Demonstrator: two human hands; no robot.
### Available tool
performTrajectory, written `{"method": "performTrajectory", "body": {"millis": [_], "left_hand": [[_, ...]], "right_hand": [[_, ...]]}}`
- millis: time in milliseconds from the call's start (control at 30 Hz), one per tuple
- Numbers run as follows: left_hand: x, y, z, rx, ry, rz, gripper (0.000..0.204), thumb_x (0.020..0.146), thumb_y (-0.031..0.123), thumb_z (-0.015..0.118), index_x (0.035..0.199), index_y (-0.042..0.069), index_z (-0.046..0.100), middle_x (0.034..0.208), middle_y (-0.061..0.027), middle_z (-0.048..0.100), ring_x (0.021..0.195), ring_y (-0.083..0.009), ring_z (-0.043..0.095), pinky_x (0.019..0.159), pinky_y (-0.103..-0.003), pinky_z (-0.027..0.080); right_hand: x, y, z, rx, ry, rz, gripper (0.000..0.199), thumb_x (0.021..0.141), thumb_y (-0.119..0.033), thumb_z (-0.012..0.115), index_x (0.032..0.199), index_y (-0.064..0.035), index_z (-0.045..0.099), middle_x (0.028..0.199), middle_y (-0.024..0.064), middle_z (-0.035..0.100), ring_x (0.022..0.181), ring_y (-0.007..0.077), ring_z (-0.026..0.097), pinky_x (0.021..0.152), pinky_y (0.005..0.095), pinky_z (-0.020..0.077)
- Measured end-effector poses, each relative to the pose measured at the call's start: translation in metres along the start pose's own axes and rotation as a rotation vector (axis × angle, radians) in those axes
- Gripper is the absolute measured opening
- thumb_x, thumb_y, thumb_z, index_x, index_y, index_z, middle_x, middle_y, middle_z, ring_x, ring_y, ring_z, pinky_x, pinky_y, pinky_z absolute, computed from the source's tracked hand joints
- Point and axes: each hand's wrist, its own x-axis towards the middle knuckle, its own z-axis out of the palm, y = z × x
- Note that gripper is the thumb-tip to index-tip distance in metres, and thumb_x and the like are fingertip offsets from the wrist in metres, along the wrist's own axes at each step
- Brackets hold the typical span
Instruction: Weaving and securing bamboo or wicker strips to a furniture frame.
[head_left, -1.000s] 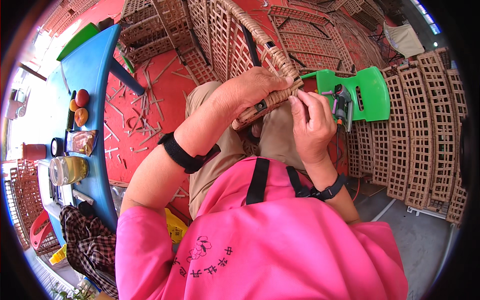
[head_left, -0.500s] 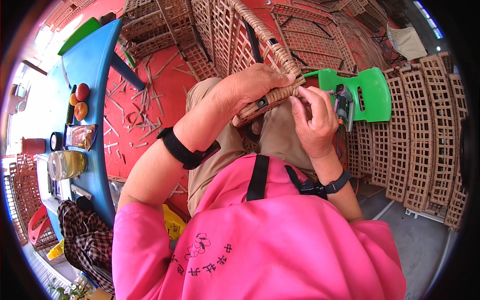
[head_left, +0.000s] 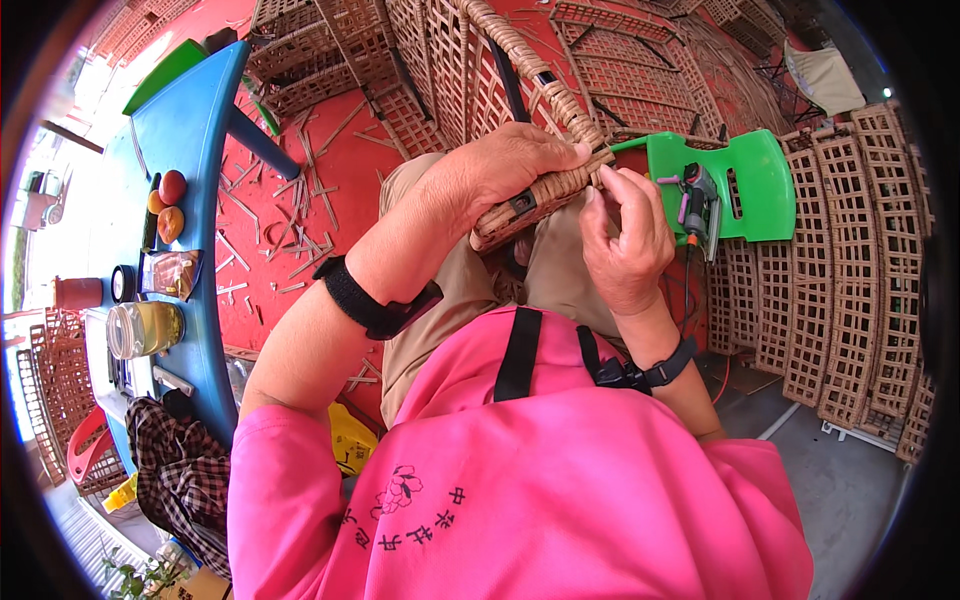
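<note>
A woven wicker frame (head_left: 560, 182) with a strip-wrapped edge and openwork sides leans toward me between my knees. My left hand (head_left: 505, 165) is closed over its near corner, with the thumb lying along the wrapped edge. A dark square hole shows in the end bar beneath that hand. Just right of the corner, my right hand (head_left: 630, 240) has its thumb and index finger bent together in a pinch close to the wrapping. Whatever lies between those fingertips is too small to make out.
On a green chair (head_left: 770, 190) at the right lies a corded power tool (head_left: 697, 205). Stacked wicker panels (head_left: 840, 270) stand beyond it. A blue table (head_left: 205, 300) at left carries fruit (head_left: 171, 222) and a jar (head_left: 145, 330). Cut strips (head_left: 300, 240) litter the red floor.
The surroundings have shifted slightly right in view. Both hands stay at the frame's corner, with the right thumb and index finger a little changed in pose.
</note>
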Motion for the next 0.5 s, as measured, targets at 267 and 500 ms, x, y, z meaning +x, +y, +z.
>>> {"method": "performTrajectory", "body": {"millis": [267,500], "left_hand": [[0.002,-0.004,-0.003,-0.030,0.019,-0.025,0.026,0.093,0.024,0.063,0.097,-0.001,0.068,0.082,-0.0045,0.068,0.068,-0.0079,0.061,0.058,-0.024,0.050],[-0.003,-0.001,-0.001,-0.058,0.011,-0.071,0.025,0.092,0.024,0.064,0.092,0.000,0.068,0.074,-0.0021,0.065,0.061,-0.0074,0.058,0.052,-0.023,0.047]], "right_hand": [[0.001,0.005,-0.002,0.155,-0.014,0.123,0.021,0.078,0.003,0.071,0.097,-0.0002,0.063,0.087,0.0111,0.064,0.077,0.0230,0.065,0.067,0.0314,0.0541],[0.010,0.020,-0.006,0.889,-0.120,0.765,0.025,0.077,0.006,0.075,0.098,0.0020,0.062,0.083,0.0025,0.063,0.072,0.0071,0.060,0.067,0.0195,0.0527]]}}
